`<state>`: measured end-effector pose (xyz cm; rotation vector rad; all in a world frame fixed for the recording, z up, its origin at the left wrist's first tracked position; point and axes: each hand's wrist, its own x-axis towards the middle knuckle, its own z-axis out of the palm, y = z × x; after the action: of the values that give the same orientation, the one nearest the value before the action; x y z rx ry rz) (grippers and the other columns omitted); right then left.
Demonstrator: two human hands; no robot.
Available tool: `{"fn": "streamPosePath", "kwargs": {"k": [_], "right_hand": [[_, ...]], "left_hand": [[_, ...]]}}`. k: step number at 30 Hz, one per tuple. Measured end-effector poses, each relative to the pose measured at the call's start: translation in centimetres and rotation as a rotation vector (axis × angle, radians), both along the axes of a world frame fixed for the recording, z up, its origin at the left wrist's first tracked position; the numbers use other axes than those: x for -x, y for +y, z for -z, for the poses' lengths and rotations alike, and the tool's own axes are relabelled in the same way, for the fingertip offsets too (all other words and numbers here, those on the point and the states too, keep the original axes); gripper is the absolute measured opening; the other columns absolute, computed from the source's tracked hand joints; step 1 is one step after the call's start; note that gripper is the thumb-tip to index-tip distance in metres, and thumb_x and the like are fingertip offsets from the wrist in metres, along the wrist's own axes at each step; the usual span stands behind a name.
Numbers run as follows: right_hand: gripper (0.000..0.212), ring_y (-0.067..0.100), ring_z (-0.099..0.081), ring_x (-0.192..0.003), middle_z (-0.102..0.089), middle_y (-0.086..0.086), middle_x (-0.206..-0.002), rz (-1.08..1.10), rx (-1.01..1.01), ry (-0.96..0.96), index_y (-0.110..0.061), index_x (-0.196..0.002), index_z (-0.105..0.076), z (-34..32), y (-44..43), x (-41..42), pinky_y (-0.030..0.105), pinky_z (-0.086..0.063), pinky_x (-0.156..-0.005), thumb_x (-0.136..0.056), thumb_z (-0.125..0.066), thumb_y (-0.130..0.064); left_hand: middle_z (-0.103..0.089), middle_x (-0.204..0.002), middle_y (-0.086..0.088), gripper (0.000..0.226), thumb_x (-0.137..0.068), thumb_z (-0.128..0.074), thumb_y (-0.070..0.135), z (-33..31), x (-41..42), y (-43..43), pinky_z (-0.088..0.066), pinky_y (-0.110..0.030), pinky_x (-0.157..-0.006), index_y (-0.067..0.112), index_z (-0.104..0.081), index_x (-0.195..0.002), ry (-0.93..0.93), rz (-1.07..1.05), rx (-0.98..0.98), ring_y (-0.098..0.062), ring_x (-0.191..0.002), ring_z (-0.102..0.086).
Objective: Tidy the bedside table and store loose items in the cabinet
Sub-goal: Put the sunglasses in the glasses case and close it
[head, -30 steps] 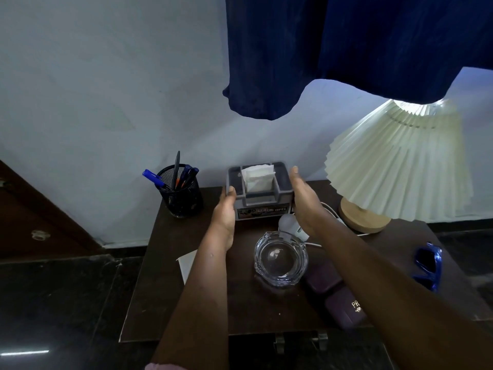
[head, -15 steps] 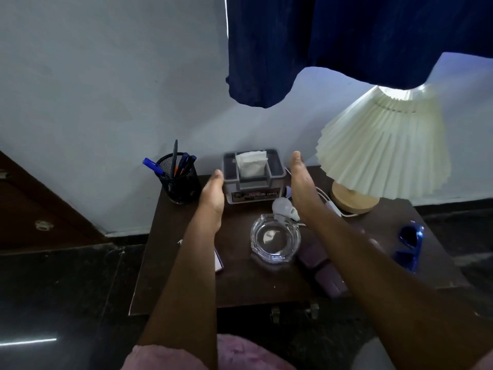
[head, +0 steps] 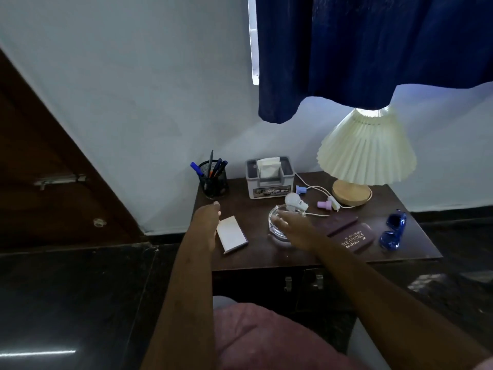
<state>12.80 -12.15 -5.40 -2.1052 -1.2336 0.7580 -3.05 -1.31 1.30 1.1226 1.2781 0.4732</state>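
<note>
Left grip: the left hand (head: 207, 222) is spread flat with fingers extended and grasps nothing; it hangs over the left part of the table, just left of the notepad.
Right grip: the right hand (head: 296, 231) is loose, fingers out, grasping nothing; it sits in front of the ashtray and hides its near rim. Whether it touches the glass I cannot tell.
Notepad: a small white rectangular notepad (head: 231, 234) lies flat and slightly askew on the table.
Ashtray: a round clear glass ashtray (head: 276, 217) stands mid-table.
Bulb: a white light bulb (head: 293, 202) lies just behind the ashtray, with a white cord beside it.
Tissue box: a grey plastic tissue box (head: 270, 178) with white tissue poking up stands at the back, against the wall.
Pen holder: a black mesh pen holder (head: 214, 178) with pens stands at the back left corner.
Lamp: a cream pleated-shade lamp (head: 366, 150) on a round wooden base stands back right.
Case: a dark maroon spectacle case (head: 353, 238) lies right of the right hand.
Sunglasses: blue sunglasses (head: 394, 228) lie near the right edge.
Table: a dark brown wooden table (head: 266, 256) with cabinet doors closed beneath.
</note>
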Motion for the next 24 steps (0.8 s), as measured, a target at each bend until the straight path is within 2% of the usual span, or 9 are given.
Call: {"fn": "streamPosePath", "kwargs": {"k": [1, 2, 5, 9, 12, 15, 19, 21, 24], "right_hand": [[0.034, 0.023, -0.054, -0.098, -0.06, 0.013, -0.103, -0.023, 0.018, -0.066, 0.0, -0.099, -0.058, 0.3, -0.4, 0.4, 0.032, -0.037, -0.087, -0.098, -0.043, -0.031], [0.033, 0.025, -0.055, -0.103, -0.06, 0.015, -0.107, -0.049, 0.042, -0.13, -0.001, -0.101, -0.06, 0.8, -0.8, 0.6, 0.032, -0.037, -0.089, -0.097, -0.048, -0.031], [0.045, 0.022, -0.047, -0.124, -0.053, 0.005, -0.134, -0.04, 0.1, -0.265, -0.016, -0.124, -0.055, 1.0, -2.1, 0.5, 0.028, -0.033, -0.1, -0.089, -0.057, -0.044], [0.06, 0.029, -0.039, -0.132, -0.041, 0.01, -0.144, -0.015, 0.281, -0.359, -0.023, -0.138, -0.042, 0.4, -3.7, -1.5, 0.039, -0.031, -0.107, -0.084, -0.059, -0.044], [0.055, 0.03, -0.034, -0.135, -0.036, 0.007, -0.147, 0.064, 0.34, -0.382, -0.025, -0.136, -0.044, 0.0, -4.7, -3.7, 0.044, -0.032, -0.108, -0.085, -0.057, -0.04], [0.057, 0.029, -0.039, -0.132, -0.04, 0.004, -0.145, 0.103, 0.424, -0.361, -0.026, -0.131, -0.05, -0.4, -5.5, -6.3, 0.042, -0.037, -0.106, -0.079, -0.063, -0.044], [0.078, 0.034, -0.03, -0.134, -0.034, 0.004, -0.148, 0.161, 0.424, -0.259, -0.038, -0.14, -0.033, -0.3, -6.3, -8.7, 0.046, -0.032, -0.108, -0.071, -0.069, -0.042], [0.084, 0.033, -0.025, -0.137, -0.028, 0.002, -0.153, 0.152, 0.382, -0.247, -0.05, -0.14, -0.026, -0.2, -6.1, -9.4, 0.046, -0.027, -0.11, -0.07, -0.071, -0.04], [0.082, 0.032, -0.021, -0.141, -0.013, -0.011, -0.158, 0.139, 0.356, -0.262, -0.05, -0.139, -0.031, 0.1, -5.1, -10.6, 0.044, -0.024, -0.113, -0.069, -0.074, -0.041]], "left_hand": [[-0.05, -0.14, -0.01, 0.04, -0.1, -0.041, 0.022, -0.4, 0.2, -0.6, -0.035, -0.03, -0.092, 0.005, -0.046, -0.136, 0.005, 0.015, -0.004, -0.019, -0.111, -0.048], [-0.051, -0.138, -0.011, 0.039, -0.099, -0.041, 0.02, -0.8, 0.1, -1.2, -0.036, -0.028, -0.087, 0.006, -0.048, -0.135, 0.006, 0.041, -0.009, -0.02, -0.108, -0.049], [-0.056, -0.13, -0.015, 0.035, -0.099, -0.041, 0.015, -1.9, -0.9, -3.4, -0.041, -0.026, -0.071, 0.002, -0.053, -0.129, 0.041, 0.131, -0.035, -0.021, -0.103, -0.051], [-0.065, -0.073, 0.002, 0.019, -0.093, -0.047, 0.01, -0.9, -3.4, -6.6, -0.042, -0.022, -0.056, 0.015, -0.065, -0.09, -0.014, 0.334, 0.039, -0.011, -0.068, -0.053], [-0.064, -0.098, -0.004, 0.027, -0.093, -0.048, 0.008, 1.6, -5.1, -7.6, -0.046, -0.024, -0.064, 0.011, -0.062, -0.116, 0.041, 0.443, 0.023, -0.009, -0.075, -0.058], [-0.065, -0.114, -0.011, 0.031, -0.094, -0.049, 0.008, 4.4, -6.9, -8.0, -0.043, -0.024, -0.07, 0.01, -0.06, -0.123, 0.169, 0.631, -0.102, -0.008, -0.078, -0.062], [-0.057, -0.132, -0.008, 0.033, -0.093, -0.048, 0.011, 6.0, -9.1, -8.8, -0.036, -0.032, -0.105, 0.015, -0.06, -0.123, 0.342, 0.989, -0.322, -0.023, -0.12, -0.052], [-0.058, -0.129, -0.01, 0.031, -0.092, -0.05, 0.013, 6.6, -10.1, -9.0, -0.039, -0.029, -0.1, 0.014, -0.062, -0.12, 0.365, 1.086, -0.316, -0.025, -0.119, -0.054], [-0.063, -0.122, -0.012, 0.025, -0.091, -0.052, 0.013, 7.1, -11.4, -8.4, -0.042, -0.026, -0.088, 0.009, -0.064, -0.113, 0.339, 1.102, -0.315, -0.026, -0.109, -0.059]]}}
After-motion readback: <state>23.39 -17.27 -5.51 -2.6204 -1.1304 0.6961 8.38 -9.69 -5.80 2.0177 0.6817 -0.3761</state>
